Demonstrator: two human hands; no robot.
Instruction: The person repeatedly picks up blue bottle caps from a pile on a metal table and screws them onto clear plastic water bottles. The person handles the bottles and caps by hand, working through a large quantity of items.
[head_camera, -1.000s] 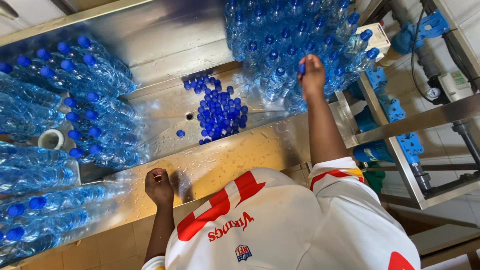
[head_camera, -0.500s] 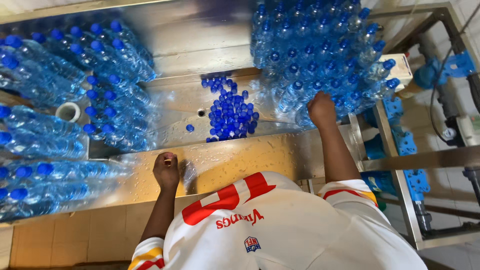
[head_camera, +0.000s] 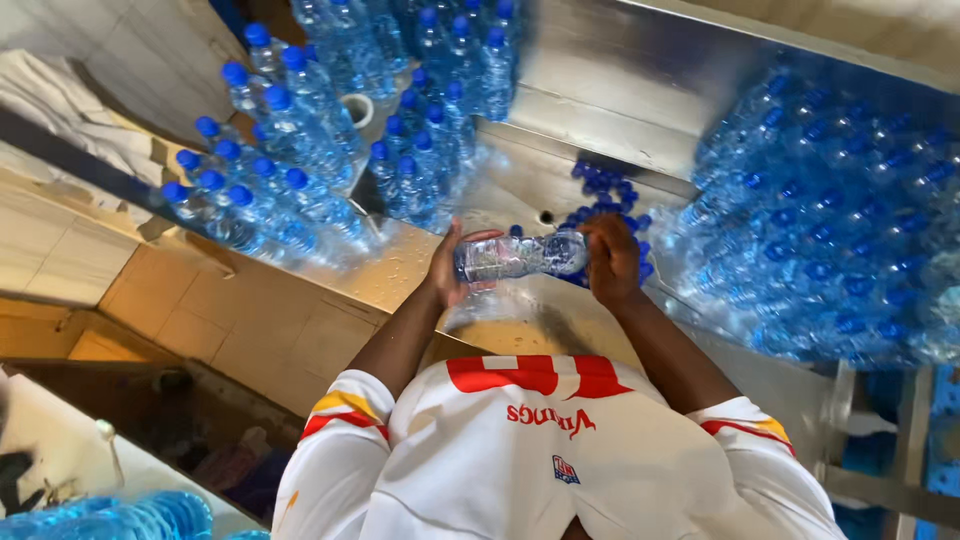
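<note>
A clear plastic water bottle (head_camera: 520, 256) lies sideways between both my hands, just above the wet steel table (head_camera: 600, 110). My left hand (head_camera: 447, 268) wraps its base end. My right hand (head_camera: 612, 262) covers the neck end, so the cap is hidden. Right behind the bottle, a heap of loose blue caps (head_camera: 603, 188) sits in a recess of the table.
Several filled, blue-capped bottles (head_camera: 300, 150) stand packed at the left and back. Another dense mass of bottles (head_camera: 830, 220) fills the right side. A white roll of tape (head_camera: 357, 108) lies among the left bottles. Tiled floor (head_camera: 200, 310) lies lower left, more bottles (head_camera: 120, 515) at the bottom left corner.
My right hand has come back from the right-hand bottles and my left hand has lifted off the table edge. Both now hold one bottle between them. The view has swung left.
</note>
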